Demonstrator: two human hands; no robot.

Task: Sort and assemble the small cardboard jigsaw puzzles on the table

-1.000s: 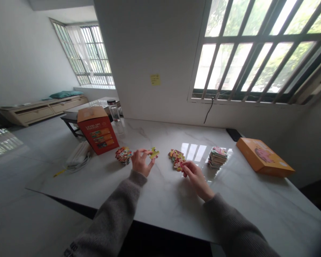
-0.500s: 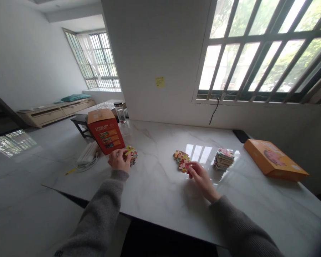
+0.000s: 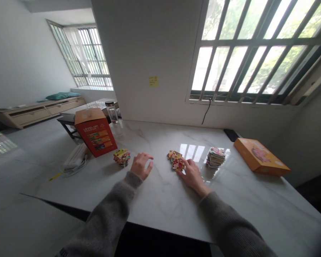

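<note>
My left hand (image 3: pixel 142 165) hovers over the table between two groups of puzzle pieces, thumb and fingers apart, with nothing in it. Left of it stands a stack of puzzle pieces (image 3: pixel 121 157), a yellow-green one on top. My right hand (image 3: pixel 191 174) has its thumb and fingertips around the near edge of a low, loose pile of puzzle pieces (image 3: pixel 174 157), coloured red, pink and yellow. Part of that pile is hidden by the fingers. A taller, neat stack of puzzle pieces (image 3: pixel 215 158) is to the right of this hand.
A red puzzle box (image 3: pixel 97 135) stands upright at left, a glass bottle (image 3: pixel 112 113) behind it and a white cable bundle (image 3: pixel 75 159) beside it. An orange box (image 3: pixel 260 157) lies at right near a black phone-like object (image 3: pixel 230 135). The marble table (image 3: pixel 160 200) ends close to me.
My left hand has left the left stack and moved right; a yellow-green piece rests on that stack. My right fingers have closed in on the loose pile. The view has shifted slightly.
</note>
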